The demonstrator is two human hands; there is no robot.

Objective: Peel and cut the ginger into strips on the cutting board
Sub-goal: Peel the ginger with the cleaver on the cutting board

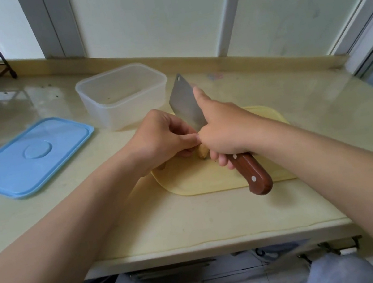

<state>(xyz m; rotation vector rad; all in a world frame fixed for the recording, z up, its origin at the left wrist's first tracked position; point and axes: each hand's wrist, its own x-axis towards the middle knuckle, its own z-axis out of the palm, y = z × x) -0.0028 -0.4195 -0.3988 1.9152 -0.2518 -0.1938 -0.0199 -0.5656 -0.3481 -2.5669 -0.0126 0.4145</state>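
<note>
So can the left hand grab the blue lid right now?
Probably yes, once it lets go. The left hand grips the ginger at the cutting board, so it is busy. The blue lid lies flat on the counter to its left, with nothing between them.

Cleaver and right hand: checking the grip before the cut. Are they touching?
Touching. The head view shows the right hand curled round the cleaver at its wooden handle, one finger stretched along the blade.

We see a pale yellow cutting board (200, 181), tan ginger (203, 152), a grey cleaver (185, 106) with a red-brown handle (252, 172), a light blue lid (31, 158) and a milky container (122, 95).
</note>
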